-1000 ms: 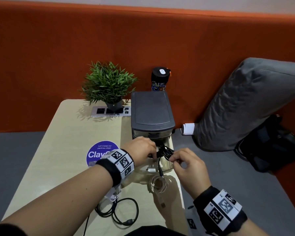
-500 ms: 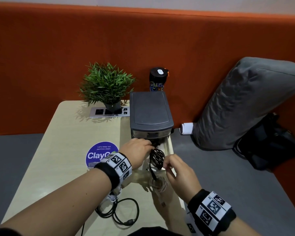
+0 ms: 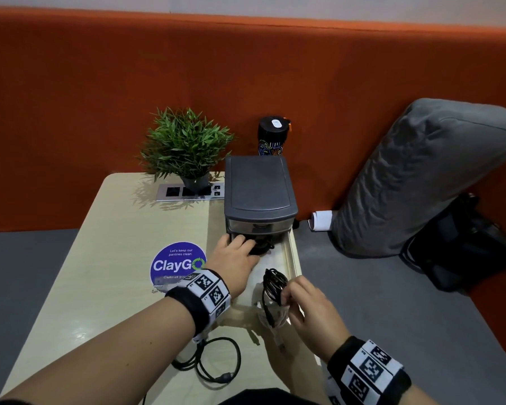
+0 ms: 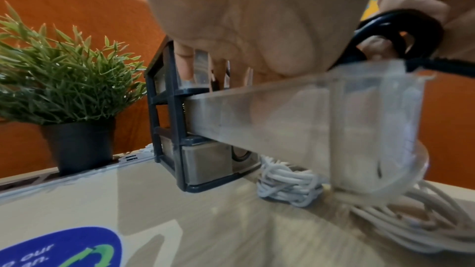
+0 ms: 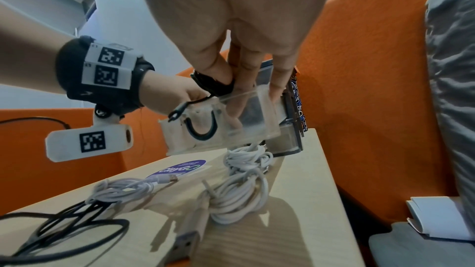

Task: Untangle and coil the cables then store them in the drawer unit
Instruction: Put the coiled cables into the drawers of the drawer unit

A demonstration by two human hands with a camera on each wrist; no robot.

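A pale wood-grain table (image 3: 123,258) with a light sheen is seen. The drawer (image 4: 295,113) is of clear, slightly cloudy plastic, its frame (image 3: 260,185) of matt grey plastic. The cables (image 5: 239,190) look smooth and rubbery. The backrest (image 3: 100,83) is covered in coarse orange cloth.

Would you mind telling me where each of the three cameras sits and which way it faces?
Head: worn on the head, facing forward and down at the table and drawer unit; both forearms, left hand and right hand show.
Left wrist: low under the left hand, looking along its palm at the open clear drawer and plant.
Right wrist: under the right hand, which pinches the coiled black cable over the drawer; the left wrist shows too.
Shared: both wrist views show the white cables under the drawer.
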